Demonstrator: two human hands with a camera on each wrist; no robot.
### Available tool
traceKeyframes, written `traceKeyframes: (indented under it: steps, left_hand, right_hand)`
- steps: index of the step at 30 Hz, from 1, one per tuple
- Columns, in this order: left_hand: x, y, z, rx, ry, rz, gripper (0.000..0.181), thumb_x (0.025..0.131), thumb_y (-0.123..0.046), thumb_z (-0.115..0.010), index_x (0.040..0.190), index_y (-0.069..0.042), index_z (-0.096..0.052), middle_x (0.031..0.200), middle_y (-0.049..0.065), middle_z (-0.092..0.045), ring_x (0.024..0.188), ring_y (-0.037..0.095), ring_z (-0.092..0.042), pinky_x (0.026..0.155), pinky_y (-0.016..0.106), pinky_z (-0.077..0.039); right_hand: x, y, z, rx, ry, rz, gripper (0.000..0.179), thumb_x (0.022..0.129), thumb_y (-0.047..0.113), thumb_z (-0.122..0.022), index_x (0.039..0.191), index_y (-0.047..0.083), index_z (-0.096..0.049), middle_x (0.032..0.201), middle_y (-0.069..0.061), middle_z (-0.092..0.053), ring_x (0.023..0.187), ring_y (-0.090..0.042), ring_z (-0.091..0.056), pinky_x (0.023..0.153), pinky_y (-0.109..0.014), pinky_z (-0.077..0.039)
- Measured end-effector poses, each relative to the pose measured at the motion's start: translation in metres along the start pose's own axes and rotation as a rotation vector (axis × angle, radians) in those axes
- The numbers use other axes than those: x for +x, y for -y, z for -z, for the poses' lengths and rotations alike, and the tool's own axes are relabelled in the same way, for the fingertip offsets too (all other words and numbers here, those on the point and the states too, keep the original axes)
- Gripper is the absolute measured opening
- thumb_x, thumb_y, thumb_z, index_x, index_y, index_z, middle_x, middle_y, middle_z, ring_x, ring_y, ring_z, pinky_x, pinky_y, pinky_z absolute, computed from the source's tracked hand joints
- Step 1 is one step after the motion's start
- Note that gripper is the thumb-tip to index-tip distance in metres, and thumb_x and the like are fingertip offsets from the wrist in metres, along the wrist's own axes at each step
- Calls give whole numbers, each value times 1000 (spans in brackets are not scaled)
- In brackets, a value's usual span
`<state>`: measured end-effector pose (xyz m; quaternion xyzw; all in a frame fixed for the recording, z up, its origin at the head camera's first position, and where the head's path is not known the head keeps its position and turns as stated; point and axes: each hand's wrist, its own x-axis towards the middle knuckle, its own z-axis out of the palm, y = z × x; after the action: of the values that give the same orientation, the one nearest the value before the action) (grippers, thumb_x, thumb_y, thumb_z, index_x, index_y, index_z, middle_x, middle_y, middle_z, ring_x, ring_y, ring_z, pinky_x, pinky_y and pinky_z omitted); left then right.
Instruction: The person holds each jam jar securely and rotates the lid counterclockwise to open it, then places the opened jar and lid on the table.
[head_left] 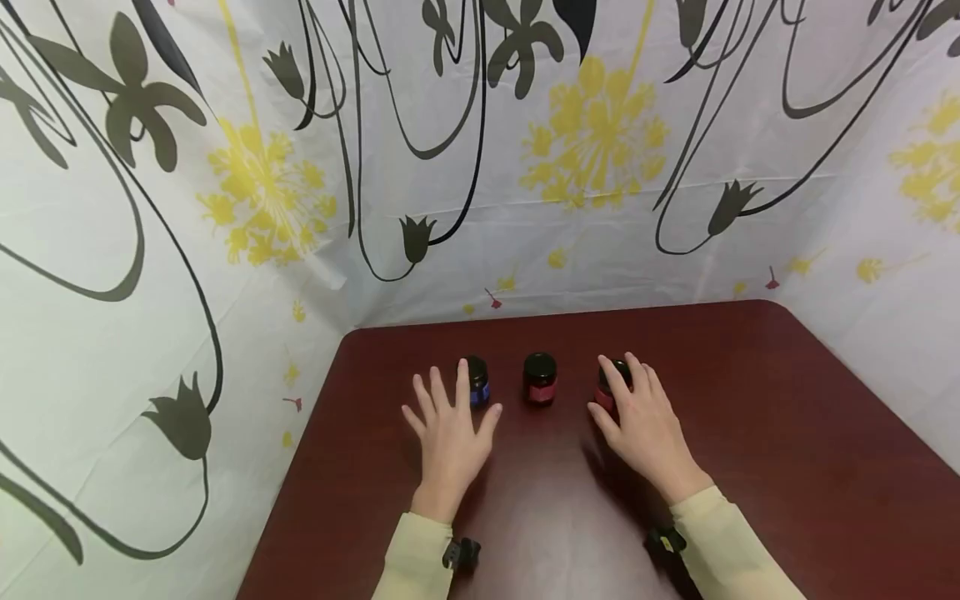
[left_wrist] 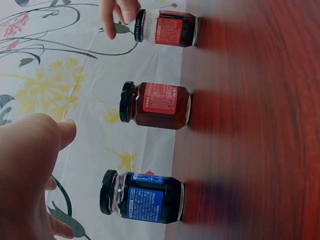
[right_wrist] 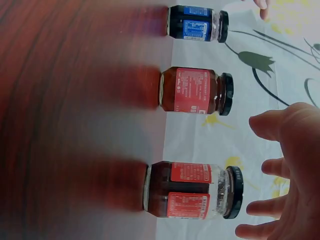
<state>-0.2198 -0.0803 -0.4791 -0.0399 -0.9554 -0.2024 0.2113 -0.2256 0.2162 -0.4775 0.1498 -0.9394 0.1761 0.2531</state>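
We hold nothing, fingers spread: left hand [head_left: 452, 437] near the blue-labelled jar [left_wrist: 145, 199], right hand [head_left: 649, 427] near the rightmost jar [right_wrist: 189, 190].

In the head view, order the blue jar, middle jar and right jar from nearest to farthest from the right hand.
1. Right jar: partly hidden by the right hand.
2. Middle jar: to that hand's left.
3. Blue jar: farther left, beside the left hand.

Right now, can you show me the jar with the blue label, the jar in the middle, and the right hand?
Jar with the blue label [left_wrist: 143, 200]: left wrist view, on its blue label.
Middle jar [right_wrist: 194, 91]: right wrist view, on its red label.
Right hand [head_left: 643, 419]: head view, on its back.
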Motion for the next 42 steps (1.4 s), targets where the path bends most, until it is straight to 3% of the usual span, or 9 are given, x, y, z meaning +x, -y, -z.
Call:
traceKeyframes:
  steps: [10, 26, 34, 42]
  left_hand:
    - [7, 5, 5, -21, 7, -23, 89, 95, -68, -47, 163, -24, -9, 165, 21, -9, 151, 41, 7, 109, 74, -6]
    - [14, 19, 6, -55, 16, -31, 94, 94, -67, -50, 163, -17, -10, 163, 22, -16, 151, 43, -6, 115, 64, -16]
    - [14, 24, 3, -135, 66, -19, 95, 94, -66, -54, 162, -13, -15, 161, 25, -21, 149, 44, -14, 115, 60, -20]
    - [9, 32, 1, -246, 117, 41, 99, 91, -64, -62, 162, -14, -14, 161, 21, -24, 149, 40, -17, 112, 59, -29]
  right_hand:
    - [19, -2, 12, -32, 14, 38, 76, 94, 39, -69, 158, 17, -33, 154, -28, -31, 136, -46, -35, 74, -63, -53]
    - [37, -4, 29, -13, 83, 61, 79, 95, 41, -67, 160, 21, -27, 155, -24, -30, 139, -44, -33, 70, -61, -54]
    - [41, 2, 34, 30, 110, 54, 78, 96, 42, -66, 160, 23, -27, 157, -21, -30, 140, -41, -33, 73, -61, -54]
    - [40, 12, 31, 45, 125, 82, 78, 94, 41, -69, 159, 24, -29, 155, -18, -34, 135, -38, -41, 68, -58, -54]
